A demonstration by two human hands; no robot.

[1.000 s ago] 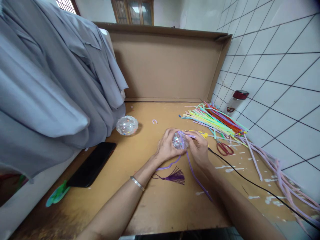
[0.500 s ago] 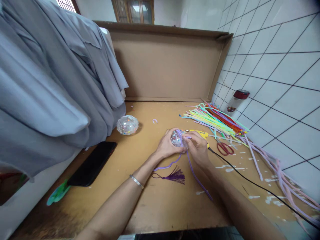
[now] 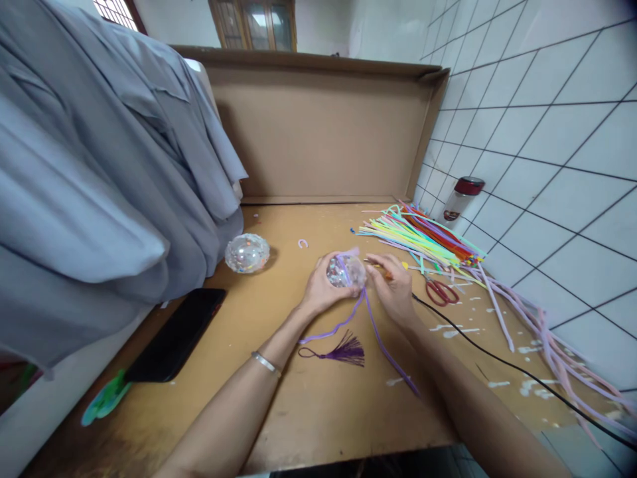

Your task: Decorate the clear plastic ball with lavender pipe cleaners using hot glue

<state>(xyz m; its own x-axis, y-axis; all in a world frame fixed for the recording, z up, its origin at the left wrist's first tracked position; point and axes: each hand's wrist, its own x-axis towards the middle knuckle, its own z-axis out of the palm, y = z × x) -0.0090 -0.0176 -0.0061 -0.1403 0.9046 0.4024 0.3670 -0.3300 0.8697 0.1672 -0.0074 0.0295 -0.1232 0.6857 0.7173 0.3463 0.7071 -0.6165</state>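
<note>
My left hand (image 3: 321, 285) is closed around a clear ball (image 3: 351, 275) with colourful specks. Over the ball runs a light purple pipe cleaner (image 3: 343, 267), its two long tails trailing down onto the table. Just right of the ball, my right hand (image 3: 393, 289) is closed on a yellow glue gun (image 3: 405, 265), mostly hidden by the fingers; its metal nozzle shows near the ball. Below the hands lies a dark purple tassel (image 3: 343, 352) with a loop. A second clear speckled ball (image 3: 247, 253) rests farther left.
Coloured pipe cleaners (image 3: 423, 236) lie in a bundle at the right, near red-handled scissors (image 3: 441, 293). A black cord (image 3: 478, 344) crosses the table's right side. A black phone (image 3: 176, 335) lies left; a lidded bottle (image 3: 460, 199) stands by the tiled wall. Cardboard (image 3: 323, 126) closes the back.
My right hand has let go of the pipe cleaner on the ball and closed on the glue gun. The ball stays in my left hand. The view has shifted slightly.
</note>
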